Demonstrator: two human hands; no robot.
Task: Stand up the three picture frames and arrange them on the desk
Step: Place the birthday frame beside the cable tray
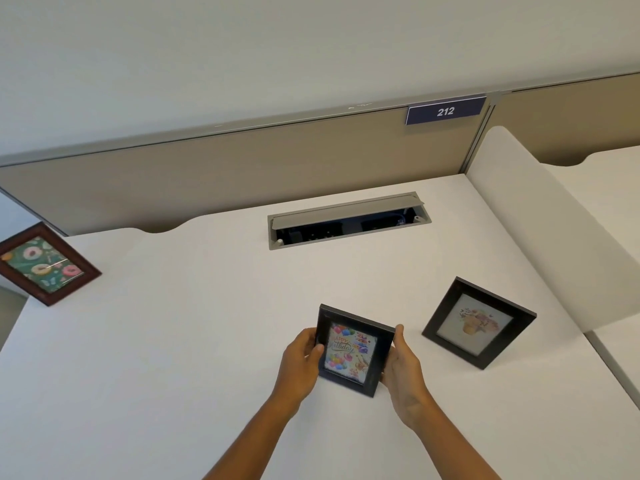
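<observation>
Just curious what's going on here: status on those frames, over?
Left hand and right hand grip birthday frame. Flower frame and donut frame standing. Nothing in the way.

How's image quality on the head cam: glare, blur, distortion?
Head view: soft, even light, faint shadows. Glare streak on the donut frame glass. Wide-angle bend shows in the partition rail. Birthday frame, held by left hand and right hand, has slightly soft print; sign reads 212.

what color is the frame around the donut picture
Reddish-brown wood tone on the donut picture frame, standing at the desk's far left; only the head view shows it.
</observation>
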